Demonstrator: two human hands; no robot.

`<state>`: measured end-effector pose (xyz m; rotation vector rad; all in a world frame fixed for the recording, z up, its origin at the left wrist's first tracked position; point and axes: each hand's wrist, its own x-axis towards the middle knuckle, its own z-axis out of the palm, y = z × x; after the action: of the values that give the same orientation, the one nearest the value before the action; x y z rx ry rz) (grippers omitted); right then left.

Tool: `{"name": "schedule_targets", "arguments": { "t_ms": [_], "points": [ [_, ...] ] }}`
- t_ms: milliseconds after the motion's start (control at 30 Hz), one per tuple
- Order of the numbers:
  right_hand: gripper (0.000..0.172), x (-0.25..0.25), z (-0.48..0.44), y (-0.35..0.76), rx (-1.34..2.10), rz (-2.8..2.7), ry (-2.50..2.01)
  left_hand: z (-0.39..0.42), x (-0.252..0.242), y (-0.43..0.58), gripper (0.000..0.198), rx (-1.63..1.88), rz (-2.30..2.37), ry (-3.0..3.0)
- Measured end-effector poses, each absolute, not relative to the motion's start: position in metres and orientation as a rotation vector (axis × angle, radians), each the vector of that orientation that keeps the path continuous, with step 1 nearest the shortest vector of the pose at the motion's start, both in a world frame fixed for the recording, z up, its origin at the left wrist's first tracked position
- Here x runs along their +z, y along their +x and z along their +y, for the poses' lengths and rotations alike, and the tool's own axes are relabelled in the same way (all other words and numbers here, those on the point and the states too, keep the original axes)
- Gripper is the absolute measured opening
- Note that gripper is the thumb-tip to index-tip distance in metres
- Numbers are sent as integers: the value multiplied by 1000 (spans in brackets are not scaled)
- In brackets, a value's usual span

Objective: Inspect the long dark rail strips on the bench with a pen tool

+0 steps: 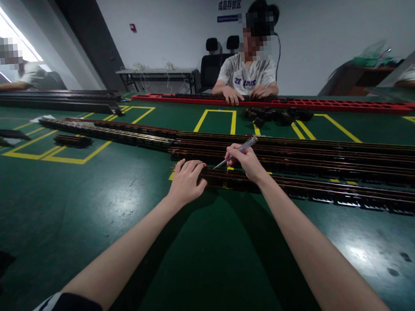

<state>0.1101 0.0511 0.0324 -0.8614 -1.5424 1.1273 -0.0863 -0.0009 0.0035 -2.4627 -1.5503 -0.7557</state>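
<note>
My right hand (244, 160) is closed round a screwdriver (246, 144) with a clear handle. The thin shaft slants down to the left, and its tip meets or hovers just over a long dark strip (237, 176); I cannot tell which. My left hand (188, 180) grips the left end of that strip, fingers over the top and thumb on the near side. Just beyond both hands, several more long, glossy dark strips (321, 159) lie side by side, running off to the right. Another bundle of strips (120, 133) stretches away to the left.
A short dark bundle (73, 140) lies at left on the green table (124, 189), which has yellow tape outlines. Across it, a person (247, 72) works at a long red tray (349, 104) near small dark parts (279, 115). Dark rails (54, 101) lie far left, near another person.
</note>
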Motion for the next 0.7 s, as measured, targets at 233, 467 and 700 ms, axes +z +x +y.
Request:
{"name": "schedule_targets", "arguments": {
  "t_ms": [233, 467, 700],
  "points": [
    [33, 29, 54, 108, 1128, -1523, -854, 0, 4, -85, 31, -712, -1542, -2438],
    [30, 30, 53, 109, 1150, -1498, -838, 3, 1, -86, 28, -675, -1523, -2391],
    [30, 31, 52, 109, 1154, -1474, -840, 4, 0, -87, 27, -679, -1509, -2384]
  ]
}}
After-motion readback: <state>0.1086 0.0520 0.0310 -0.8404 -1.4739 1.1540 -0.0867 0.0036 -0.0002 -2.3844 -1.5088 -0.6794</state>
